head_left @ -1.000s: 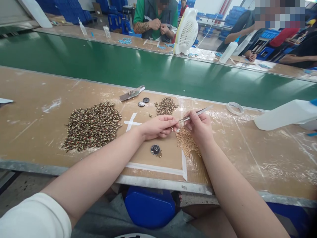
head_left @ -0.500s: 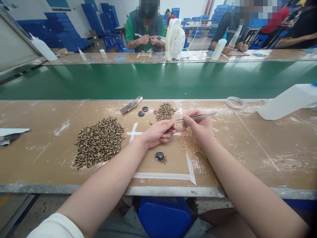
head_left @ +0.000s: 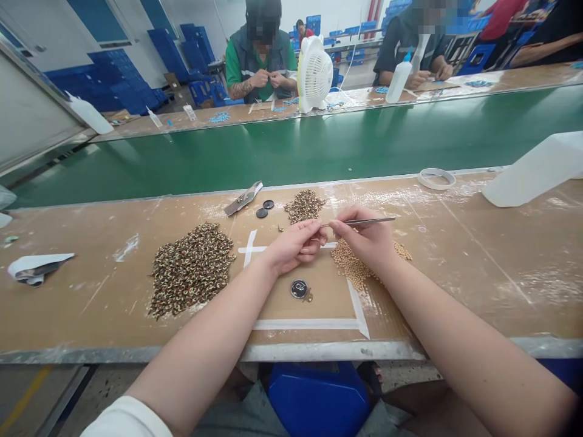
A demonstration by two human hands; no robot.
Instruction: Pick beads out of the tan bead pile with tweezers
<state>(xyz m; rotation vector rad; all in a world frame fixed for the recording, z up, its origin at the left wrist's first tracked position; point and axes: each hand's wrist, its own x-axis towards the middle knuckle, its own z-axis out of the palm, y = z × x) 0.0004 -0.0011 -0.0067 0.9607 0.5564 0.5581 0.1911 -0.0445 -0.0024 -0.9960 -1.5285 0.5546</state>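
Note:
My right hand is closed round metal tweezers, whose tips reach the fingertips of my left hand. The left fingers are pinched together; whatever sits between them is too small to make out. Beneath my right hand spreads a pile of small tan beads. A small round black dish with a shiny surface lies nearer me, tiny bits beside it. Left of my forearm is a large heap of small dark-and-cream curved pieces. Beyond my hands lies a smaller heap of similar pieces.
Two black discs and a folded strip lie behind the heaps. A tape roll and a white bottle are at right. Past the green belt, a fan stands before co-workers. White tape marks the brown tabletop.
The tweezers have closed up and their tips have come against my left fingertips. My head view has tilted and shifted slightly; the heaps and dish stay in place.

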